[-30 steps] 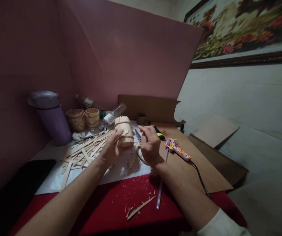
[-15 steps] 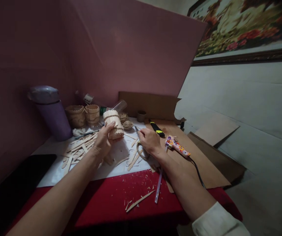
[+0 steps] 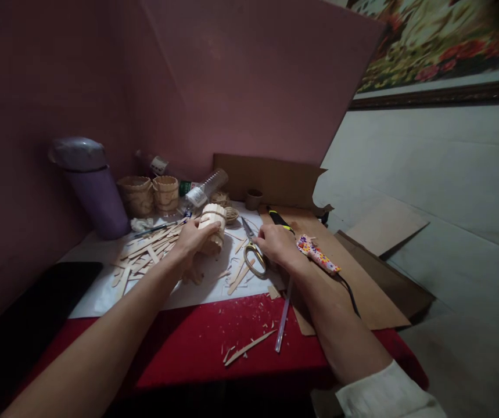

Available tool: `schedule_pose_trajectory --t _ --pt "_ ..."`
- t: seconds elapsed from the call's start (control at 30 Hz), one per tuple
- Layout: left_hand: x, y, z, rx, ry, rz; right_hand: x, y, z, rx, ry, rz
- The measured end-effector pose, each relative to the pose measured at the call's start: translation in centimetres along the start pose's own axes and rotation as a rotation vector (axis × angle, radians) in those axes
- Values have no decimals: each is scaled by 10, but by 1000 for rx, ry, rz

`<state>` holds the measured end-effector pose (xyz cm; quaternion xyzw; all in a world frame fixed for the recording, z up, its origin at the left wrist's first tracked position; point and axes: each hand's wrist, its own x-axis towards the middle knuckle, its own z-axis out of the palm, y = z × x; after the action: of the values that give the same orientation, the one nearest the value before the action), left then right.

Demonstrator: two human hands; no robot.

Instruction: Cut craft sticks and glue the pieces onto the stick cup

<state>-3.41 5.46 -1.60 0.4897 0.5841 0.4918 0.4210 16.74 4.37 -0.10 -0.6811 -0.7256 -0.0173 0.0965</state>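
My left hand [image 3: 191,238] is closed round a small pot of pale craft sticks [image 3: 212,222], bound with twine and tilted above the white paper. Its thumb lies across the sticks. A pair of scissors [image 3: 253,258] lies flat with its blades pointing away from me. Just right of the scissors, my right hand [image 3: 277,242] rests low with curled fingers. Their tips are turned down and hidden, so whatever they hold does not show. A floral-patterned glue gun [image 3: 316,253] and a black-and-yellow utility knife [image 3: 279,219] lie beyond and to the right of that hand.
Loose craft sticks [image 3: 151,253] are heaped on the left. Behind them stand two finished-looking pots [image 3: 165,194], a purple tumbler [image 3: 94,197] and clear plastic bottles [image 3: 208,188]. A glue stick [image 3: 283,319] lies at the front. Brown cardboard [image 3: 354,290] covers the right side.
My left hand has brought the pot lower and to the right. My right hand has shifted right, off the scissors, whose blades and handle show more now. The view has tilted slightly.
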Motion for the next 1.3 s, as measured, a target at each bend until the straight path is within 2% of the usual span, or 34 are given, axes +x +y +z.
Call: schedule_pose_trajectory --t 0.1,0.2,0.27,0.33,0.37,0.4,0.5,0.57,0.63,0.7,0.8,1.0,1.1,1.17,1.23,1.3 --pt "3 -8 2 388 83 65 -2 1 1 -6 -112 -32" --pt "3 -11 2 603 150 192 -3 -2 4 9 -154 -26" --pt "-5 -5 2 705 243 358 -4 -4 6 20 -168 -10" --pt "-19 6 4 800 326 594 -4 -6 6 35 -169 6" --pt "-29 13 5 842 272 677 -4 -6 7 45 -164 12" --pt "-39 18 7 896 182 702 -3 -6 7 56 -158 15" --pt "-68 27 14 1202 -128 623 -2 -4 9 102 -134 16" --pt "-80 24 19 1338 -348 632 0 -1 11 144 -115 24" --pt "-85 19 23 1412 -491 633 3 1 11 197 -92 48" --pt "-84 15 24 1443 -574 629 7 4 10 265 -66 91" --pt "-78 11 25 1442 -598 624 11 8 6 397 -31 176" --pt "-73 8 25 1410 -519 605 13 7 -1 713 -20 271" --pt "-69 10 23 1316 -397 616 8 0 -4 1069 21 226" --pt "-62 14 19 1144 -236 632 4 -5 -6 1371 54 126" --pt "-54 20 13 815 -73 608 -1 -10 -8 1548 55 17" --pt "-46 27 8 344 -60 538 -7 -13 -9 1611 -13 -45"
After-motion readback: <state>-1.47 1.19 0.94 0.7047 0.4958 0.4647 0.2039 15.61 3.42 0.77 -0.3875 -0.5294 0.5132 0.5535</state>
